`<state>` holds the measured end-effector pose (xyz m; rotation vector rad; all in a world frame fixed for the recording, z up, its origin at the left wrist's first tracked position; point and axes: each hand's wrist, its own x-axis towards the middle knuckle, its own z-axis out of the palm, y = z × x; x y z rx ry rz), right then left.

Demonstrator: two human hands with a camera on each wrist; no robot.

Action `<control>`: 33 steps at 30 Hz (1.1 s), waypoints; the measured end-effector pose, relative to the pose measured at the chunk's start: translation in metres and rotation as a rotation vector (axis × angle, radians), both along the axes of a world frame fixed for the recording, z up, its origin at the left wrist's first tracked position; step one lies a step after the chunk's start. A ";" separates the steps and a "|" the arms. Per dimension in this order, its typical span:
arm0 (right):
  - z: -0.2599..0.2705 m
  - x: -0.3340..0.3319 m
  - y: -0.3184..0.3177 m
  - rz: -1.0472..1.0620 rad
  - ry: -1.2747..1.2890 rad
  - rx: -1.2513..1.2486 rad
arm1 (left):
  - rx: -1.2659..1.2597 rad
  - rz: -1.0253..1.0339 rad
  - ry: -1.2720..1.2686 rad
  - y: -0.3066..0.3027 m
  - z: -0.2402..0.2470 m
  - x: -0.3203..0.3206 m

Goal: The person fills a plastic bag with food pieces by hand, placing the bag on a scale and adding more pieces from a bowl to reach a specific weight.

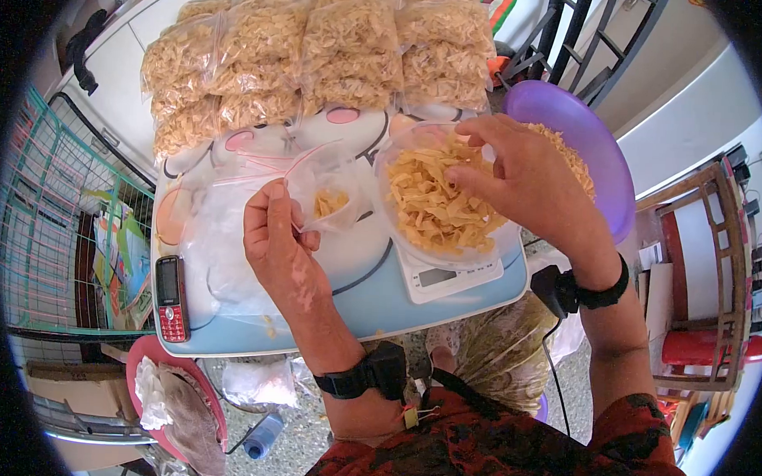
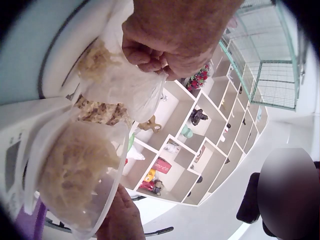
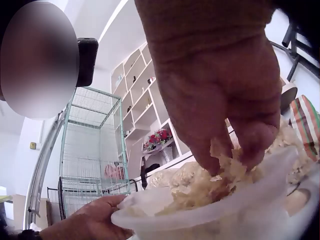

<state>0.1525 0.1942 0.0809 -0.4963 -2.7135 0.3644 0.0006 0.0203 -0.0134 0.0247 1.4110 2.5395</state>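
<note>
My left hand [image 1: 284, 247] pinches the edge of a small clear zip bag [image 1: 320, 173], which has a few pale yellow dried strips [image 1: 330, 203] in its bottom. To its right, a clear plastic bowl [image 1: 385, 206] heaped with the same strips [image 1: 441, 198] stands on a white kitchen scale [image 1: 459, 277]. My right hand [image 1: 530, 172] is over the bowl, thumb and fingers parted and bent down. In the right wrist view its fingertips [image 3: 252, 155] reach right to the strips, with some strips showing between them.
Filled bags of strips [image 1: 312, 55] are stacked along the table's back. Flat clear bags [image 1: 239, 225] lie at the left, near a red phone [image 1: 171, 302]. Behind my right hand stands a purple basin [image 1: 614, 175] with more strips. A wire cage [image 1: 79, 219] is left of the table [image 1: 353, 317].
</note>
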 end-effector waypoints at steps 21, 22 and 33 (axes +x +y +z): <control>0.002 -0.009 -0.003 0.048 -0.027 0.035 | 0.013 -0.001 -0.017 -0.003 -0.002 -0.003; 0.008 -0.005 -0.002 0.049 0.000 -0.022 | 0.012 0.001 -0.019 -0.004 -0.001 -0.003; 0.009 0.017 0.017 0.072 0.448 -1.080 | 0.009 -0.002 -0.018 -0.004 -0.002 -0.004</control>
